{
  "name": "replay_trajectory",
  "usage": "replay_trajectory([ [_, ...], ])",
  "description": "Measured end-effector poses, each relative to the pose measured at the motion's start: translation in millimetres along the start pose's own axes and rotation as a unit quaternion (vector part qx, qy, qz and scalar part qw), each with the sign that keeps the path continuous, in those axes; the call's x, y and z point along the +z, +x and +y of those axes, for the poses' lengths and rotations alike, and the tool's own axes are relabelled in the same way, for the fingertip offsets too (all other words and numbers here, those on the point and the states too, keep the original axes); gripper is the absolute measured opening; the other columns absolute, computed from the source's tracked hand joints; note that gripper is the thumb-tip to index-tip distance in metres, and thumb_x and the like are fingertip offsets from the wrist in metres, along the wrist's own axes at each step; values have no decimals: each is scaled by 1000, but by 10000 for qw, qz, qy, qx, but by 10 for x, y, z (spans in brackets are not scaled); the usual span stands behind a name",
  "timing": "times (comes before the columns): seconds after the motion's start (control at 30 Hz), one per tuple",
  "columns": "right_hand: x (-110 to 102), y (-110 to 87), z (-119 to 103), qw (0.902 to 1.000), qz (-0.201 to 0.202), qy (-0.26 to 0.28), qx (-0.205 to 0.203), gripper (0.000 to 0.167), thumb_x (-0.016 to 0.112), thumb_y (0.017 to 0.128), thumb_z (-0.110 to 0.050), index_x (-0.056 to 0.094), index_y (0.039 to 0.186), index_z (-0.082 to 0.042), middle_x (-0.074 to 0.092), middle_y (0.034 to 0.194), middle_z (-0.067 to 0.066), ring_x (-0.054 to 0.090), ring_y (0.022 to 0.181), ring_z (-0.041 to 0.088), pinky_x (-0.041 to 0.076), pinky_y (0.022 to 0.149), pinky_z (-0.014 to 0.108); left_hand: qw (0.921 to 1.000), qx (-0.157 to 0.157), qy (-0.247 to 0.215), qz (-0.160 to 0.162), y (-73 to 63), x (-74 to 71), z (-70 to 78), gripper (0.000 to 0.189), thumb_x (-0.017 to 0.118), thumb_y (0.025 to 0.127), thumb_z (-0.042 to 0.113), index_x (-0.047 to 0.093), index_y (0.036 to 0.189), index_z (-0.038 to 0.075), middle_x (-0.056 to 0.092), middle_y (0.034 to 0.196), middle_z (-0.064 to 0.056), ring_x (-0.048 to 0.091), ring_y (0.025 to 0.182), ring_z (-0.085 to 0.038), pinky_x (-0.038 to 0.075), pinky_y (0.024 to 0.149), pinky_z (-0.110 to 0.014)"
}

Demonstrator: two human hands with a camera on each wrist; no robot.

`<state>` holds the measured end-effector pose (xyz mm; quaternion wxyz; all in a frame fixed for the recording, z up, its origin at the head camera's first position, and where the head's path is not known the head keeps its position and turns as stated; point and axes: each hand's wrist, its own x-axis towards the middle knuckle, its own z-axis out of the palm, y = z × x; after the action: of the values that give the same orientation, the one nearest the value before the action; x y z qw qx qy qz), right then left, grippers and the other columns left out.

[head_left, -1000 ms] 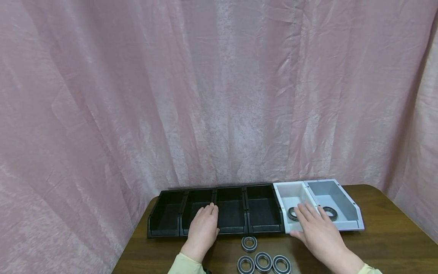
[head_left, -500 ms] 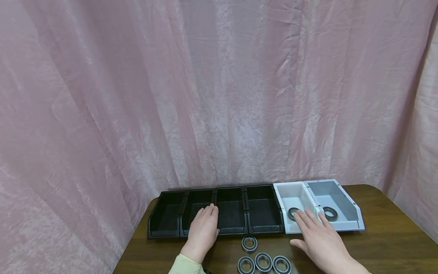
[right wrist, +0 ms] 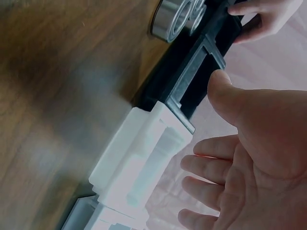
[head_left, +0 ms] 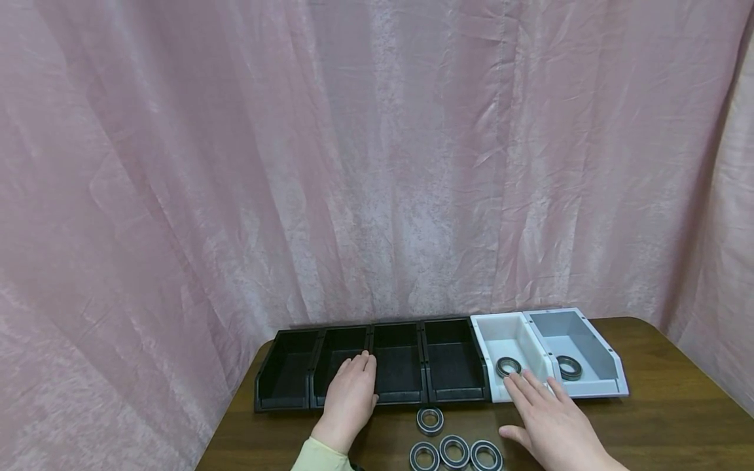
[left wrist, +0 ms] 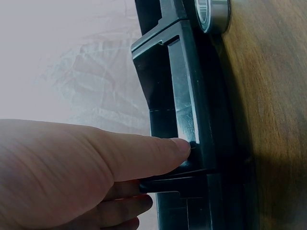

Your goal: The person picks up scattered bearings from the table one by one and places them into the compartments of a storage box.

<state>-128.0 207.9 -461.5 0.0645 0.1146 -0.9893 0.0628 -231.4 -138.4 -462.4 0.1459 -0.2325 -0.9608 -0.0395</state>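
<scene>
My left hand rests on the row of black bins, fingers extended over the divider between two of them. In the left wrist view its thumb touches a black bin's front lip. My right hand holds nothing; its fingers are spread, palm down, over the front edges of the white bin and the grey bin. One ball bearing lies flat in the white bin, just beyond the right fingertips. Another bearing lies in the grey bin.
On the brown wooden table, several bearings lie before the black bins: one bearing close to them and a row of bearings nearer me. A pink curtain hangs behind the bins.
My right hand has drawn back toward me from over the white and grey bins, uncovering more of the bearing in the white one. My left hand has stayed in place.
</scene>
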Motion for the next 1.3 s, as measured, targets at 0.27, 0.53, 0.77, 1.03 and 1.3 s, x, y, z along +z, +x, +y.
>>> replay_trajectory([
  [0.27, 53, -32, -19, 9997, -225, 122, -7, 86, 83, 91, -59, 63, 151, 0, 62, 154, 21, 52, 149, 46, 33, 122, 74, 10000, -12, -14, -6, -1, 3, 2, 72, 102, 81, 17, 69, 141, -6, 67, 148, -24, 66, 136, -37, 49, 119, -52],
  [0.53, 139, -117, -44, 9996, 51, -1, -281, 85, 83, 90, -60, 65, 149, -1, 64, 152, 18, 56, 145, 42, 39, 122, 68, 10000, 12, -27, 69, -6, 3, 2, 73, 102, 79, 16, 69, 140, -7, 67, 147, -24, 67, 135, -37, 50, 119, -52],
  [0.77, 148, -93, -65, 9972, -542, 494, -108, 89, 83, 91, -60, 61, 152, 1, 60, 158, 20, 50, 151, 45, 32, 125, 70, 10000, 23, -10, 77, -9, -4, 6, 73, 102, 79, 17, 69, 140, -6, 67, 147, -24, 67, 135, -37, 50, 119, -52],
  [1.03, 181, -63, -117, 9924, -1057, 632, -70, 91, 82, 91, -62, 60, 152, 2, 60, 157, 17, 47, 152, 44, 29, 127, 70, 9999, 61, -4, 112, -13, 5, 0, 73, 103, 79, 17, 70, 139, -6, 68, 146, -24, 67, 134, -37, 51, 118, -53],
  [1.3, 197, -37, -164, 9852, -1533, 762, 78, 92, 80, 90, -65, 60, 153, -1, 59, 159, 15, 43, 155, 44, 25, 128, 71, 9998, 98, 31, 160, -6, -2, -1, 72, 103, 79, 17, 69, 139, -7, 68, 146, -24, 68, 134, -37, 51, 118, -52],
])
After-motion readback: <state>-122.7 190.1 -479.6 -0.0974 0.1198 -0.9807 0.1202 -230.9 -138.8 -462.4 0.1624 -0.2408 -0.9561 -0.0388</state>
